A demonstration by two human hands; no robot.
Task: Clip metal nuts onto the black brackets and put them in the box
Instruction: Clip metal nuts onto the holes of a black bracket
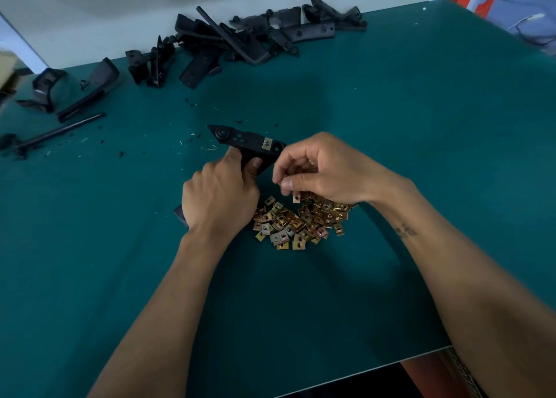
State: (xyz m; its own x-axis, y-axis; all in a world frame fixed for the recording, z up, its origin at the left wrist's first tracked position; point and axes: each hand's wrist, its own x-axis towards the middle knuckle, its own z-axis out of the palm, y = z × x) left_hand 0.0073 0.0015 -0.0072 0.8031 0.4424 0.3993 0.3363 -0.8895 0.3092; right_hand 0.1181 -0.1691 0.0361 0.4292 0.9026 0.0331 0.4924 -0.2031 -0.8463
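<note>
My left hand (pixel 219 196) grips a black bracket (pixel 240 140) at the middle of the green table; one metal clip nut (pixel 267 143) sits clipped on its right end. My right hand (pixel 319 169) hovers just right of the bracket, fingers curled, pinching a metal nut (pixel 297 198) at the fingertips above the pile. A heap of several gold-coloured clip nuts (pixel 298 220) lies below both hands. The bracket's lower part is hidden under my left hand.
Several black brackets (pixel 240 36) are piled along the table's far edge, with more at the far left (pixel 69 90). A cardboard box corner (pixel 7 69) shows at the left edge. Small black and white debris (pixel 192 138) dots the mat. The table's near edge (pixel 391 364) is at lower right.
</note>
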